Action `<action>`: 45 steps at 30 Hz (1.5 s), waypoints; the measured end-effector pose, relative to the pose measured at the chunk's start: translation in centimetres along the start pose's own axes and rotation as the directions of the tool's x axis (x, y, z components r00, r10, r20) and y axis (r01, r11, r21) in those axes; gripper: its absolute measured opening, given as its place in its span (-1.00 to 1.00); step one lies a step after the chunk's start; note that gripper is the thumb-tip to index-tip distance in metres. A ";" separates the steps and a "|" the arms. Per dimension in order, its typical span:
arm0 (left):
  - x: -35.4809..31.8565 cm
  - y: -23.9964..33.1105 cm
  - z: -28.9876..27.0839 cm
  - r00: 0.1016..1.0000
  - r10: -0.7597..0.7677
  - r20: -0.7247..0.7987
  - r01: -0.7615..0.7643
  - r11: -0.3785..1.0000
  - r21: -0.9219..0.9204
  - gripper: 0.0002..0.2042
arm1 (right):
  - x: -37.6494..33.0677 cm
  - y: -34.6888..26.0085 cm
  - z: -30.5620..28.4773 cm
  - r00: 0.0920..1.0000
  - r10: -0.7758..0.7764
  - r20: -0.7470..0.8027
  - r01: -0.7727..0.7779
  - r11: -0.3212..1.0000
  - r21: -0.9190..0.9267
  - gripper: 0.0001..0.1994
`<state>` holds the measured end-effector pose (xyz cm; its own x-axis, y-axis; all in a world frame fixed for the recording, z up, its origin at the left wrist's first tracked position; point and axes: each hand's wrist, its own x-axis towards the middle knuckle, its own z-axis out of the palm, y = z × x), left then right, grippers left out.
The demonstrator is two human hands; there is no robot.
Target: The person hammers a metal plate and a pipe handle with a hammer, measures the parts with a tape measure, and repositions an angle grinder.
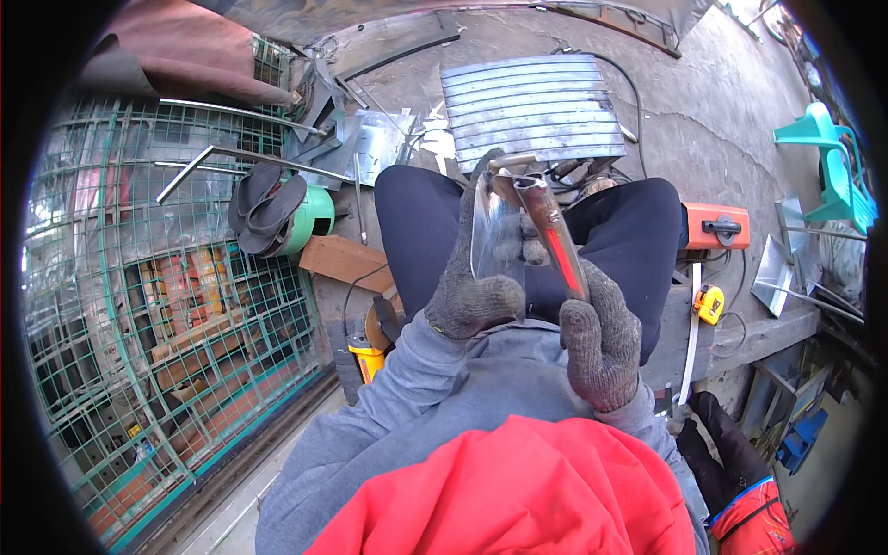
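Two gloved hands meet over the person's lap, each closed on something. The right hand (601, 338), in a grey knit glove, is wrapped tight around the lower end of a long tool (552, 231) with a red stripe along its shaft; the tool's head points away from the body. The left hand (474, 287) pinches a thin, shiny metal sheet piece (497, 236) just beside the tool, fingers curled round its edge and the sheet standing roughly upright.

The sheet's edge looks sharp — if the pinch slackens, it could slide through the glove or drop onto the dark trousers below. The tool's head is very near the left fingers, so a slip of the right hand might strike them.

Beyond the grip, past the knees, lies a ribbed metal panel (536, 109) on the concrete floor. To the right of the grip sit an orange machine (715, 227) and a yellow tape measure (709, 303); to the left, a green wire mesh rack (157, 324).

Hard to make out: where tool and sheet actually touch, what kind of head the tool has, and the fingertips of both hands — the gloves and the glare hide them. A red garment fills the lower edge.
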<state>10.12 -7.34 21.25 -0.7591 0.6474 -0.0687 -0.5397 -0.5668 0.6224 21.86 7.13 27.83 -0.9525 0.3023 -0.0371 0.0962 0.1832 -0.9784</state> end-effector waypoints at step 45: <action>1.7 4.4 0.7 0.828 0.402 0.391 -0.316 -0.242 0.917 0.10 | -1.6 -0.4 0.1 0.974 0.184 -0.133 -0.147 0.958 0.247 -0.43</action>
<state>6.71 -8.35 24.41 -0.7031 0.5076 0.4981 0.7043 0.3998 0.5867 23.35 6.51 28.31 -0.8714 0.4527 -0.1888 0.1607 -0.1002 -0.9819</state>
